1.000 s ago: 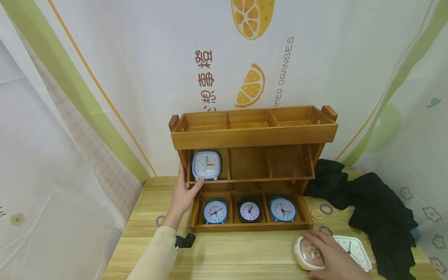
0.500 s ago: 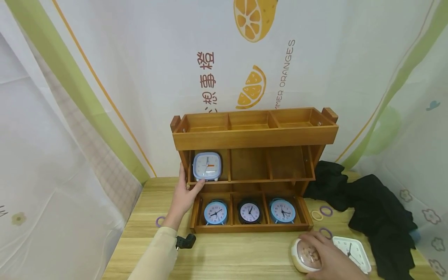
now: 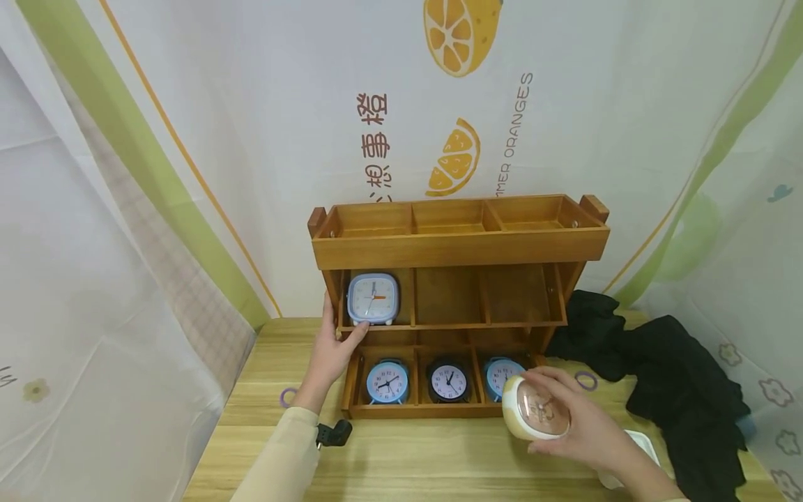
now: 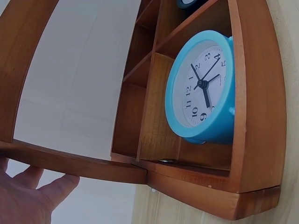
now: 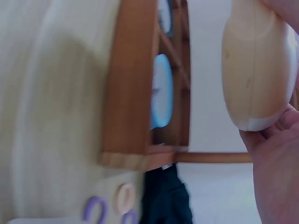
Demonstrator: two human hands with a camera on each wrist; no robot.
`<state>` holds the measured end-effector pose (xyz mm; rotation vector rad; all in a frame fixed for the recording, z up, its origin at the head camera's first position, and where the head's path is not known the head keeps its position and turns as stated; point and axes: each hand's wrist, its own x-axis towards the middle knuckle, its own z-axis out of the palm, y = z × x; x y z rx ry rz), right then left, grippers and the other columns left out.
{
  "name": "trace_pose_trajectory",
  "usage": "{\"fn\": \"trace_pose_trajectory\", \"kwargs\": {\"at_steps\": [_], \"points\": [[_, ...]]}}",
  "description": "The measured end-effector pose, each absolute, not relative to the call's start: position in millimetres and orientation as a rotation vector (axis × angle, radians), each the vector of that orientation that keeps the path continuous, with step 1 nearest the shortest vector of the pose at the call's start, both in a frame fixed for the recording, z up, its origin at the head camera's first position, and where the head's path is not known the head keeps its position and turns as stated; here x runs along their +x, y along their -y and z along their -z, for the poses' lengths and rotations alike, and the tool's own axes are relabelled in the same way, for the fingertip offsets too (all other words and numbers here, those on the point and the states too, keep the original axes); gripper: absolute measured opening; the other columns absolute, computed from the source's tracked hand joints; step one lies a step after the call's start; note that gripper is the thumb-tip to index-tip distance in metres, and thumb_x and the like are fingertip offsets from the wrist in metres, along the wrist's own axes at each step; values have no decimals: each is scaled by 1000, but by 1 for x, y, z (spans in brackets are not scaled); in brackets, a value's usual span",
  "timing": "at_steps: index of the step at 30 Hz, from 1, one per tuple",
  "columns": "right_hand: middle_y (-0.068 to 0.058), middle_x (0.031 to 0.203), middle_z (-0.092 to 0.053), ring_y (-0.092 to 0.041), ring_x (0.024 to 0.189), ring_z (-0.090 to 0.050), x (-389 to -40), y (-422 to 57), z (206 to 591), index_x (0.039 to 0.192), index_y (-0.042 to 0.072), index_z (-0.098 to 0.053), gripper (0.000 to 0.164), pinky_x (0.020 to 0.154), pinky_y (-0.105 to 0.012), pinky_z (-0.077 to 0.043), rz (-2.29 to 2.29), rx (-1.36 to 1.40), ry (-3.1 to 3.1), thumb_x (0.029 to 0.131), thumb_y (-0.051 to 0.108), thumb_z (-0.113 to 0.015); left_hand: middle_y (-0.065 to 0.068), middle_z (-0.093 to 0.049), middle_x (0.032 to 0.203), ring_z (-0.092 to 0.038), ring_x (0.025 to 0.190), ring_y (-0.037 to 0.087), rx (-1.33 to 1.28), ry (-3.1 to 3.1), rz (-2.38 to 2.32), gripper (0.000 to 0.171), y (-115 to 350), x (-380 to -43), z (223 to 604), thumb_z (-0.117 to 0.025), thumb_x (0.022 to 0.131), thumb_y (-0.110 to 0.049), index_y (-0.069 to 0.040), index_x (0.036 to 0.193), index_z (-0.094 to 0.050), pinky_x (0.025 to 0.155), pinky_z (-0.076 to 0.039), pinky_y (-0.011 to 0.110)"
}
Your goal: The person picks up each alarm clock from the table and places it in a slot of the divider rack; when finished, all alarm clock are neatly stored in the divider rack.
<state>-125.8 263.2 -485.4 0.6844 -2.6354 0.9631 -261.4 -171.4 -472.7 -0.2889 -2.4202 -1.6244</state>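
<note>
My right hand grips a rounded cream-and-white alarm clock with a clear front and a brownish face. It is held up off the table, before the right end of the wooden tiered shelf; its smooth back shows in the right wrist view. My left hand holds the shelf's left side, thumb at the front by the middle tier and fingers behind the side post. Beside that thumb, a lavender square clock sits in the middle tier's left compartment. Below stand a blue clock, a black clock and another blue clock, partly covered.
A white square clock lies on the table at right, mostly hidden under my right forearm. Black cloth is heaped along the right side. A purple ring lies near the shelf, another purple ring at left.
My right hand has lifted the cream clock off the table and brought it up and left towards the shelf's lower tier. My left hand stays on the shelf's side.
</note>
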Motion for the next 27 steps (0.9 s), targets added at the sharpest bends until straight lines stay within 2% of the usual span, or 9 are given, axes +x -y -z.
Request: {"fn": "trace_pose_trajectory", "kwargs": {"at_steps": [4,8,10,15,19,21,24,27], "points": [[-4,144,-54,-5,126,-51,-137,-257,467,150,19,-57,105,94,-24,-50,-938,728,2558,59,48,-101,6,-1,175,-14,158,39,-261,2448,1616,105,172,-260,471,-70,100,-42,-30,168,9,122,-26,59],[-7,146,-55,-8,129,-52,-148,-253,453,149,19,-57,107,101,-10,-38,-935,716,2518,56,45,-103,9,-2,175,-17,157,41,-247,2466,1610,106,172,-260,470,-71,100,-42,-28,168,9,120,-31,60],[-8,147,-54,-11,130,-53,-153,-251,447,149,19,-57,108,102,-7,-34,-935,709,2508,55,44,-103,9,-3,175,-18,157,41,-248,2462,1610,106,172,-260,471,-71,100,-42,-30,168,9,119,-32,60],[-1,148,-53,-15,128,-54,-164,-244,433,150,22,-57,107,102,-8,-36,-944,712,2496,56,43,-104,7,-3,175,-19,157,39,-273,2447,1605,105,171,-262,472,-72,100,-41,-32,168,8,119,-33,60],[0,148,-52,-15,127,-55,-174,-237,421,150,21,-57,107,101,-11,-40,-962,749,2469,56,35,-105,6,-3,175,-17,158,39,-292,2434,1608,105,171,-263,472,-72,100,-39,-32,168,8,119,-31,60],[-1,148,-52,-17,127,-56,-179,-233,416,151,20,-56,108,101,-18,-46,-950,765,2466,56,32,-106,6,-2,175,-16,158,38,-293,2428,1613,105,171,-263,472,-72,100,-39,-31,168,8,120,-30,60],[-5,148,-51,-24,128,-55,-189,-226,407,151,18,-56,108,100,-39,-54,-932,785,2467,56,31,-106,6,-2,175,-15,158,39,-298,2420,1621,104,171,-263,472,-71,100,-37,-31,168,8,120,-30,59],[-9,148,-50,-29,128,-53,-201,-218,398,151,17,-56,108,96,-58,-54,-908,812,2470,57,34,-106,7,-3,175,-16,158,40,-294,2418,1630,104,172,-263,472,-71,101,-37,-31,168,8,120,-31,59]]}}
